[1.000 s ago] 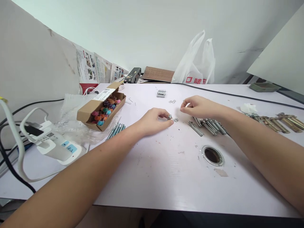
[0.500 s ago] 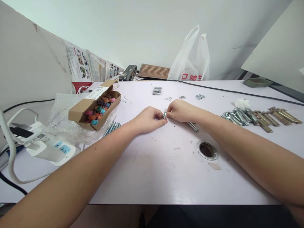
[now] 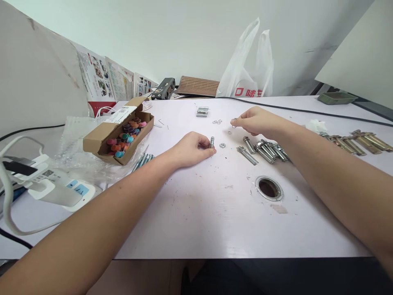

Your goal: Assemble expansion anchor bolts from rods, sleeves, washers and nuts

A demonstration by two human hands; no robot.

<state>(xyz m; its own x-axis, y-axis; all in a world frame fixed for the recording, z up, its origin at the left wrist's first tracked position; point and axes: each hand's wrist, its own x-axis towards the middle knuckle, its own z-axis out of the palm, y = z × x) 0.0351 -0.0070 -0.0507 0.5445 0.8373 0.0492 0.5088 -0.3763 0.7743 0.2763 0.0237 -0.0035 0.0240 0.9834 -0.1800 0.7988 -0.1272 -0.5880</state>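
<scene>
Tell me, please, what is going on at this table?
A person is handling small metal hardware. The left hand holds a bolt with its end pointing up, beside what looks like a nut on the table. The right hand, farther back, appears to pinch a ring. More bolts lie near the right forearm.

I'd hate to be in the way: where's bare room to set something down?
The widest free patch is the near, scuffed tabletop between the left forearm and cable hole. A smaller one lies between the metal sleeves and left hand. Crowded: the right, with expansion bolts, and left, around cardboard box and power strip.
</scene>
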